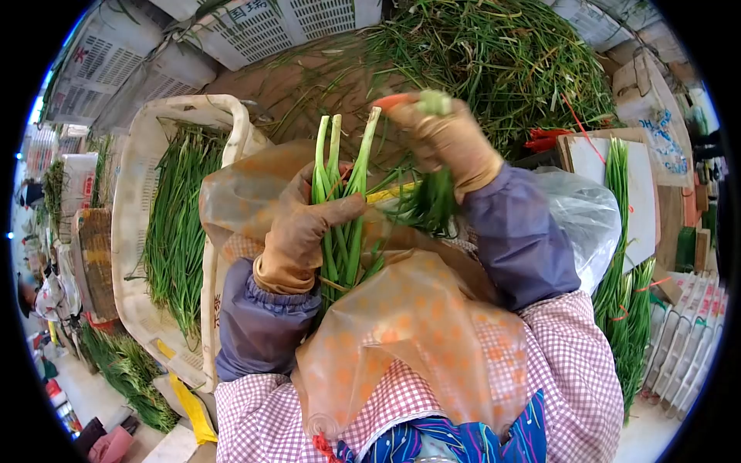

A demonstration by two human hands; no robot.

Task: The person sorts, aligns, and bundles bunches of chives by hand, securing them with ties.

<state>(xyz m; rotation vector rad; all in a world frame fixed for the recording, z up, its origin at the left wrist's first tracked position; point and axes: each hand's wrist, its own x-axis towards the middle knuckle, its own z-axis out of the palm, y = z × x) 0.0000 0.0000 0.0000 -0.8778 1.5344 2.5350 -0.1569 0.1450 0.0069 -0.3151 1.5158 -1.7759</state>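
Green stalks (359, 174): in left hand (309, 228); long axis runs up from lap, rightmost leaning right; pale ends point up, away from the wearer.
Left glove: curled snug round the stalks, thumb across front; pale ends project beyond thumb, green lengths below.
Right hand (451, 143): gloved, blurred, fingers bent round leafy bunch (436, 204); pale end above, leaves hanging beneath.
White crate (122, 231): left of left hand, long greens (181, 224) inside.

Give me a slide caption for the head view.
Left hand gripping pale-tipped green stalks, right hand nearby, beside a white crate of long greens.
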